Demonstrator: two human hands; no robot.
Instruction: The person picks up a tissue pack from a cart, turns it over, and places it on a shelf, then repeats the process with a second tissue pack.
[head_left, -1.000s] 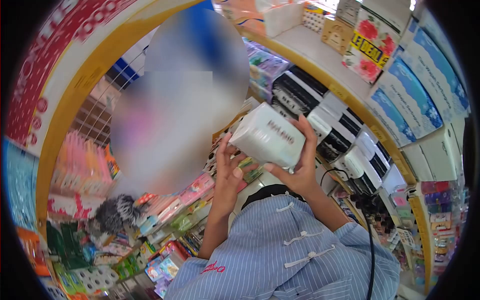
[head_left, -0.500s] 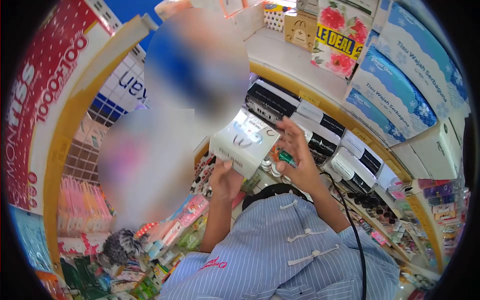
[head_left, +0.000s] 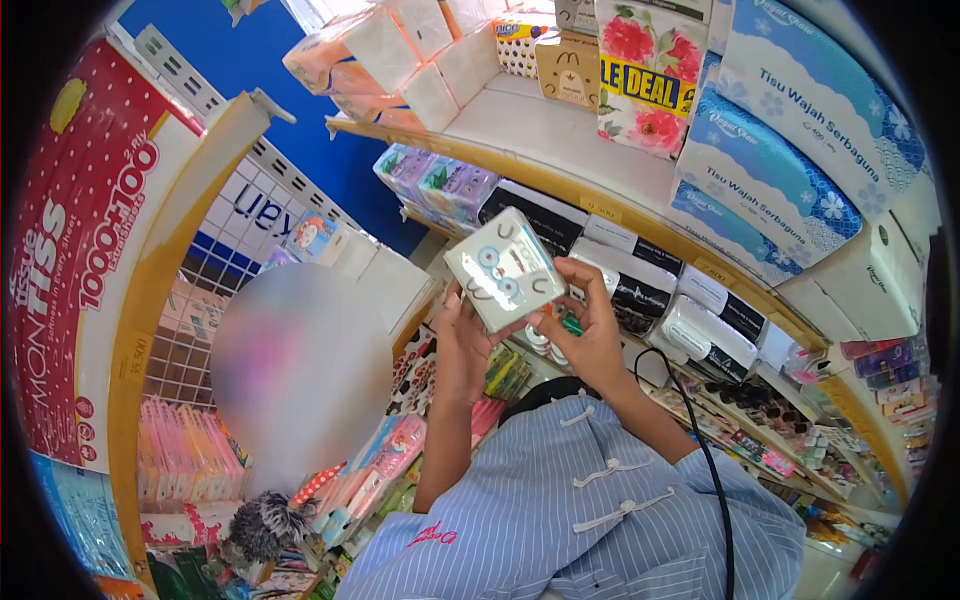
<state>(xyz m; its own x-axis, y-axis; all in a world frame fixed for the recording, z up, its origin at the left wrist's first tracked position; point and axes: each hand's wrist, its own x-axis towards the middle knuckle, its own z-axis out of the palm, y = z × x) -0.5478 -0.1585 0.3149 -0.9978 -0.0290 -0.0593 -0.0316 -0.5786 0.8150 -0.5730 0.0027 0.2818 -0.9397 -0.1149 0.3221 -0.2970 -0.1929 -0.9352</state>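
A white tissue pack (head_left: 507, 268) with a cartoon face in glasses is held up in front of the striped shirt, its printed side facing up. My left hand (head_left: 463, 345) supports its lower left side with the palm below. My right hand (head_left: 588, 330) grips its lower right corner, thumb underneath and fingers along the right edge. Behind the pack, black-and-white tissue packs (head_left: 640, 290) lie in a row on the shelf.
A yellow-edged shelf (head_left: 540, 127) carries blue tissue packs (head_left: 770, 190) and a floral pack (head_left: 645, 75). Red tissue packaging (head_left: 85, 260) stands at the left beside a wire grid (head_left: 215, 270). A black cable (head_left: 718, 470) hangs over the shirt. A blurred round patch covers the left middle.
The pack has turned so its cartoon face shows. My right hand has closed onto its corner, having been apart with spread fingers. One blurred patch has gone and the view has shifted.
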